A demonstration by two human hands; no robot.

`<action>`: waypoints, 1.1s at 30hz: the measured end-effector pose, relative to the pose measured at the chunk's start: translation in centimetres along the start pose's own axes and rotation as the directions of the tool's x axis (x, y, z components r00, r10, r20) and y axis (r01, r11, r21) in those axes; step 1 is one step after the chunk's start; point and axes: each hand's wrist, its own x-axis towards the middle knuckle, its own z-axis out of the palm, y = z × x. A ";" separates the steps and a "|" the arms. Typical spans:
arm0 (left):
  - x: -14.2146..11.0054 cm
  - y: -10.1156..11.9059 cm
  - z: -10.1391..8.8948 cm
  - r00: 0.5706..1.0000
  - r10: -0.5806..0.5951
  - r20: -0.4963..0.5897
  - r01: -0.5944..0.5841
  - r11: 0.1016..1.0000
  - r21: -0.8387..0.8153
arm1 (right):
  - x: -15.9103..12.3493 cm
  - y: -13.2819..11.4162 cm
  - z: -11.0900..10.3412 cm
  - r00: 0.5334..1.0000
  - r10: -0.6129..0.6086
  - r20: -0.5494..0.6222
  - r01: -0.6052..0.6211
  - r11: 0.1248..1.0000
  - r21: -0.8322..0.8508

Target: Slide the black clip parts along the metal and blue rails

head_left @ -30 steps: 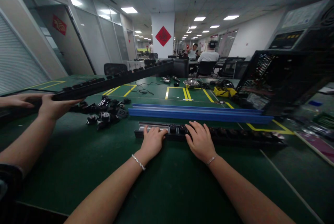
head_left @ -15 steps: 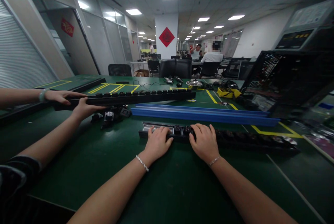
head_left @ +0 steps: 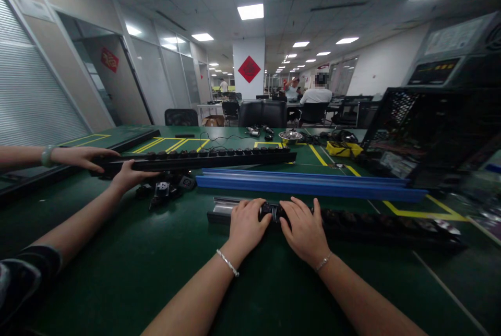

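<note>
A long black rail (head_left: 219,217) with a bare metallic channel at its left end lies across the green table in front of me. Small black parts (head_left: 273,211) sit in its channel, in a row that runs on to the right. My left hand (head_left: 248,224) is closed, thumb and fingers around one of these parts near the rail's middle. Just to the right, my right hand (head_left: 305,226) is closed over the parts beside it, thumb at the front side and fingers over the top. What lies under its fingers is partly hidden.
At left, a co-worker's hands (head_left: 127,177) hold another black rail (head_left: 235,160) of parts. A blue rail (head_left: 305,183) lies behind mine. Loose black parts (head_left: 162,190), a metal bowl (head_left: 290,136), a yellow box (head_left: 344,148) and an open computer case (head_left: 422,132) stand around.
My left hand has slid right along the rail, closer to my right hand, and more of the bare channel shows. My view has tilted up slightly.
</note>
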 end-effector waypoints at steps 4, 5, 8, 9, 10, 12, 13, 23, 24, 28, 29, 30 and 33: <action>-0.1 -0.2 0.0 1.000 -0.004 -0.025 0.004 1.000 0.005 | 0.0 0.0 0.0 1.000 0.000 -0.001 0.000 1.000 -0.008; -0.1 -0.2 0.0 1.000 0.002 -0.031 -0.001 1.000 0.007 | 0.0 0.0 0.0 1.000 -0.004 -0.002 0.004 1.000 -0.014; 0.0 -0.3 0.1 0.999 0.025 -0.036 -0.024 1.000 0.013 | -0.1 -0.1 -0.2 1.000 -0.023 -0.011 0.022 0.999 -0.038; 0.0 -0.3 0.1 0.999 0.029 -0.036 -0.028 1.000 0.012 | -0.1 -0.1 -0.2 0.999 -0.033 -0.021 0.032 0.999 -0.043; -0.1 -0.3 0.1 0.999 0.031 -0.036 -0.031 0.999 0.011 | -0.2 -0.2 -0.3 0.998 -0.049 -0.029 0.048 0.998 -0.043; -0.1 -0.3 0.1 0.999 0.030 -0.035 -0.030 1.000 0.003 | -0.3 -0.4 -0.4 0.993 -0.110 -0.038 0.109 0.994 -0.022; -0.1 -0.3 0.0 0.999 0.028 -0.034 -0.028 1.000 -0.001 | -0.4 -0.5 -0.4 0.987 -0.154 -0.039 0.154 0.988 -0.003; -0.1 -1.0 0.4 0.998 0.044 -0.047 -0.044 0.999 -0.004 | -0.7 -0.3 -0.2 0.956 -0.293 -0.010 0.293 0.956 0.032; -0.1 -1.1 0.4 0.998 0.047 -0.049 -0.048 0.999 -0.002 | -0.6 -0.3 -0.2 0.955 -0.294 -0.022 0.295 0.955 0.029; -0.1 -1.4 0.2 0.996 0.058 -0.064 -0.056 0.998 0.024 | -0.5 -0.3 -0.3 0.956 -0.291 -0.027 0.292 0.956 0.017; 0.0 -1.5 0.1 0.996 0.058 -0.066 -0.056 0.998 0.033 | -0.5 -0.3 -0.3 0.957 -0.288 -0.023 0.288 0.958 0.015; 0.0 -1.6 0.0 0.996 0.058 -0.068 -0.056 0.998 0.041 | -0.5 -0.3 -0.2 0.959 -0.282 -0.023 0.283 0.959 0.013; 0.1 -1.9 -0.3 0.996 0.056 -0.069 -0.052 0.997 0.057 | -0.5 -0.2 0.0 0.961 -0.275 -0.036 0.276 0.961 0.008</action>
